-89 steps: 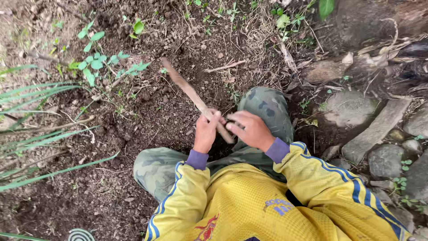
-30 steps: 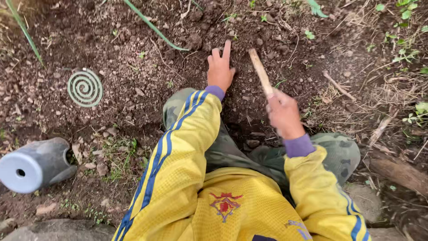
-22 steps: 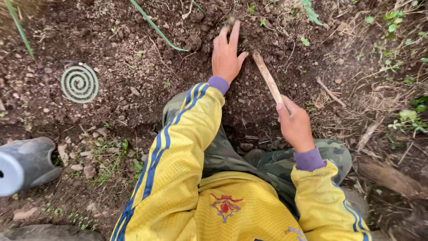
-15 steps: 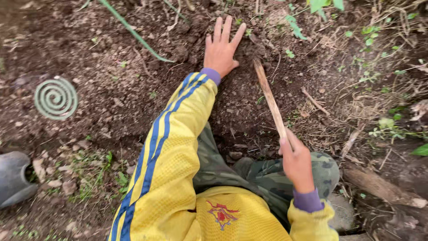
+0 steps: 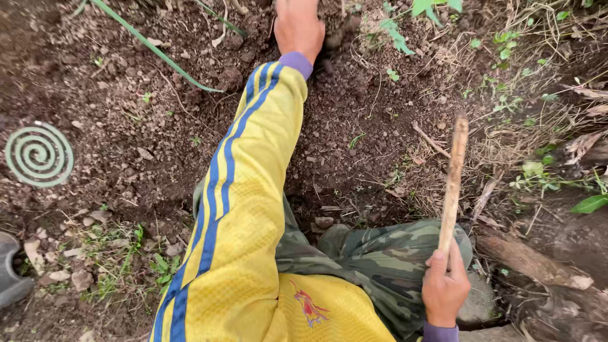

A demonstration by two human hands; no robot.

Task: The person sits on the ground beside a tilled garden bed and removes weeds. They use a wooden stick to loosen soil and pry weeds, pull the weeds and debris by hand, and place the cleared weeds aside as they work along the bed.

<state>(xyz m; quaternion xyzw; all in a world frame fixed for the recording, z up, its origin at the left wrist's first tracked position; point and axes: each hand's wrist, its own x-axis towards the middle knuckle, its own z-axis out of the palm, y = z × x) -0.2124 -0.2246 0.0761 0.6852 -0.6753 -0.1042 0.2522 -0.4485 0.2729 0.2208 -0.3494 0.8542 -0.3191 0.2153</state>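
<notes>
Reaching to the top centre of the frame, the left hand (image 5: 297,28) presses into dark, crumbly soil (image 5: 354,145). Lower right, the right hand (image 5: 445,291) is clamped on a wooden stick (image 5: 453,183) pointing up. A green spiral coil (image 5: 38,154) lies at left on the ground.

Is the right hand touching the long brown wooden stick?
Touching. The head view shows the right hand closed around the lower end of the long brown wooden stick.

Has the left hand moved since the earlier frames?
Yes. The left hand has reached farther forward across the soil, away from the camouflage knee.
</notes>
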